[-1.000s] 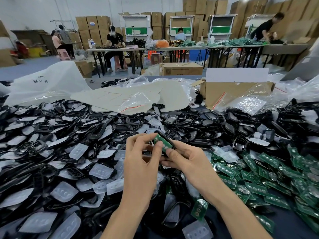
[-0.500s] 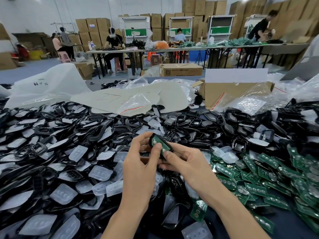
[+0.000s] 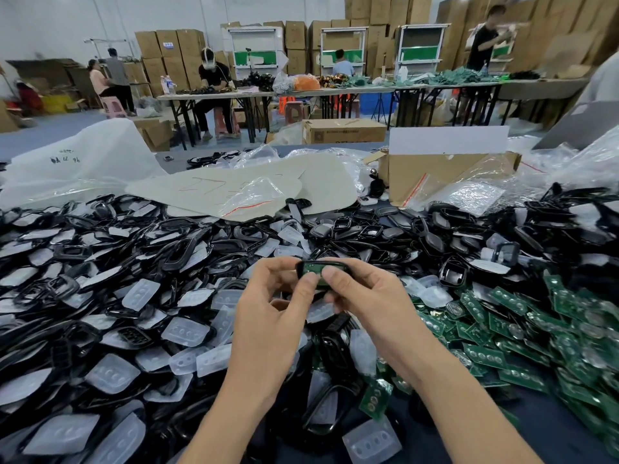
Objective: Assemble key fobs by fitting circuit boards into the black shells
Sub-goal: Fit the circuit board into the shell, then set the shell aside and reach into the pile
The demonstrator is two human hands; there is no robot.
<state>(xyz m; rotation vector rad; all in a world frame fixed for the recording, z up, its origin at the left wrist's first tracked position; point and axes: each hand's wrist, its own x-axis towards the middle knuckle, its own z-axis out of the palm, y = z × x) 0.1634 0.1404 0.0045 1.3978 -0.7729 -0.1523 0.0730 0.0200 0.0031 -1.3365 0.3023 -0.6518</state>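
A: What is different from a second ago?

B: The green circuit board (image 3: pixel 314 268) was then held slanted at the fingertips. Now it lies level inside the black shell (image 3: pixel 341 263), and the shell is turned flat across between the two hands.

A: How are the hands now?

B: They are close together. The left hand (image 3: pixel 273 306) and the right hand (image 3: pixel 368 296) both pinch the shell at its ends, and both thumbs lie on the face of the board. The shell is in the air above the middle of the tabletop (image 3: pixel 552 433), not resting on anything.

A: What does this mean for the work?

B: I think the board is being pressed into its seat. I cannot tell if it has clicked in fully, because the thumbs cover a part of it.

A: Is there room to move?

B: Not much below. A heap of empty shells (image 3: pixel 100 256) and clear button pads (image 3: pixel 186 331) fills the left side and reaches under the wrists. The spare boards (image 3: pixel 522 333) lie just beside the right forearm. Only a small bare piece of tabletop shows at the near right. A cardboard box (image 3: pixel 435 175) stands well apart at the far side.
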